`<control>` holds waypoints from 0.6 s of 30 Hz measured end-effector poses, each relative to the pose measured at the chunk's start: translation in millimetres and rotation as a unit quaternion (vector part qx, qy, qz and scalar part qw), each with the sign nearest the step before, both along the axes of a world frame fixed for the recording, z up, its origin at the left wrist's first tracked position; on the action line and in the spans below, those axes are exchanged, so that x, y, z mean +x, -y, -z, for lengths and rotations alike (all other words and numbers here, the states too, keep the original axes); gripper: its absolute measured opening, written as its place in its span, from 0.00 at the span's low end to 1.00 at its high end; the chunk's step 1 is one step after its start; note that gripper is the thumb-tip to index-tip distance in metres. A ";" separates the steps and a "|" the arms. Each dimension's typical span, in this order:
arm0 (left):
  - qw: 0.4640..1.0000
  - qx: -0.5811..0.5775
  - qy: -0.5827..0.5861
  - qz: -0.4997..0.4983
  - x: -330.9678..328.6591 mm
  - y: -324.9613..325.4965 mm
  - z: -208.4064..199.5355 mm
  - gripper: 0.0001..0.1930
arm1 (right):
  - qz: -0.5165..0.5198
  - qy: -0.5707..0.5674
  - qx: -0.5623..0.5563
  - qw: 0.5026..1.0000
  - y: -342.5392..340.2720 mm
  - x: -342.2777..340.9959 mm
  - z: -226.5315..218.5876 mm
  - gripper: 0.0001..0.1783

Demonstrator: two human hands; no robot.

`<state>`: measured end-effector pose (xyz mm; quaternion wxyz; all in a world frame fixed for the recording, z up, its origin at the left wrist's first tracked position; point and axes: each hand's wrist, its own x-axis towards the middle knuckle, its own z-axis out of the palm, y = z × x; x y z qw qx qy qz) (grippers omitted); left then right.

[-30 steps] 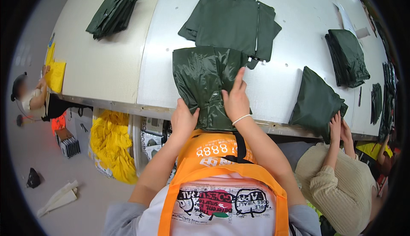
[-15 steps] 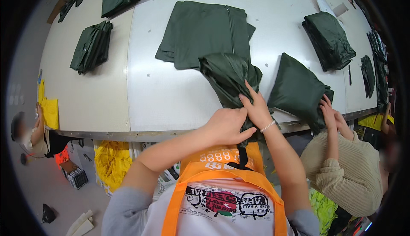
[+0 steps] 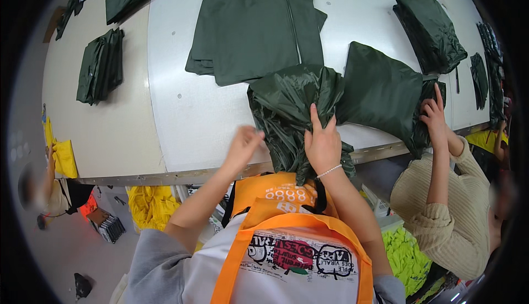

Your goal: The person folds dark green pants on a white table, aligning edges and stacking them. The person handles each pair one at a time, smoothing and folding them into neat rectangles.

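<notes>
In front of me, at the table's near edge, lies a crumpled dark green garment of shiny, raincoat-like fabric, its lower end hanging over the edge. My right hand rests on it with fingers stretched and apart, pressing from above. Just left of the garment, my left hand is raised and smeared by motion, so its grip does not show clearly. Beyond the garment, a flat stack of matte dark green pieces lies on the table, with a zip-like line down the top piece.
A co-worker's hands touch a folded green bundle at my right. Folded green stacks lie on the left, others at the far right. Yellow fabric sits below the table. Another person is at far left.
My left hand has come off the garment and moved left and up. My right hand stays on the fabric, which is now spread wider. The co-worker's hand has moved up along the bundle.
</notes>
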<state>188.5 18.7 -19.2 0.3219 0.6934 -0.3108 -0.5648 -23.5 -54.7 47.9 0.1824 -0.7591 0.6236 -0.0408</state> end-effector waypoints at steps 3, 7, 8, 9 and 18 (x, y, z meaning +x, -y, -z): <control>0.992 -0.028 -0.123 -0.013 -50.4 -25.6 -17.8 0.26 | 0.004 -0.018 0.010 1.000 2.6 3.0 0.7 0.37; 0.968 -0.200 -0.036 0.144 -88.4 -12.8 -37.7 0.23 | -0.022 0.027 -0.023 0.999 2.4 -0.4 1.9 0.43; 0.954 -0.238 -0.042 0.175 -92.9 -12.2 -32.3 0.23 | -0.038 0.001 0.004 0.999 1.8 1.1 -5.3 0.47; 0.938 -0.275 -0.048 0.207 -96.7 -11.3 -23.5 0.22 | -0.052 -0.024 0.032 0.998 2.7 3.0 -17.5 0.50; 0.833 -0.189 0.001 0.519 -46.6 33.1 -67.3 0.14 | -0.096 -0.076 0.019 0.992 -1.4 -14.2 -6.5 0.51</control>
